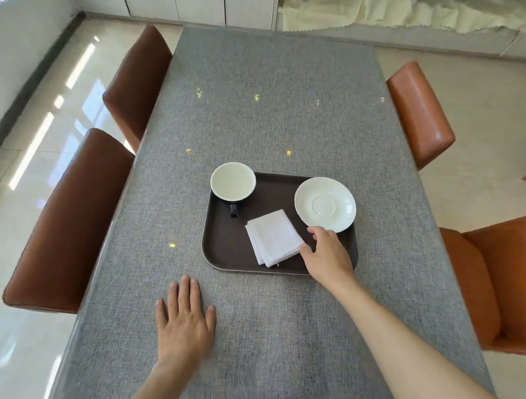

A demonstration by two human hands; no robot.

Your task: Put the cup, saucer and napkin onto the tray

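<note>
Right hand (pixel 325 251) loosely open, nothing gripped, fingertips touching the folded napkin's (pixel 274 237) near-right corner; saucer (pixel 325 204) just beyond. Left hand (pixel 184 317) lies flat, farther off.

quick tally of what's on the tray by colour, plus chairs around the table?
White items on the dark brown rectangular tray: 2, round white ceramic saucer and folded white cloth napkin
Dark items: 1, dark cup with pale inside
Brown leather chairs: 4
Total: 7
</note>
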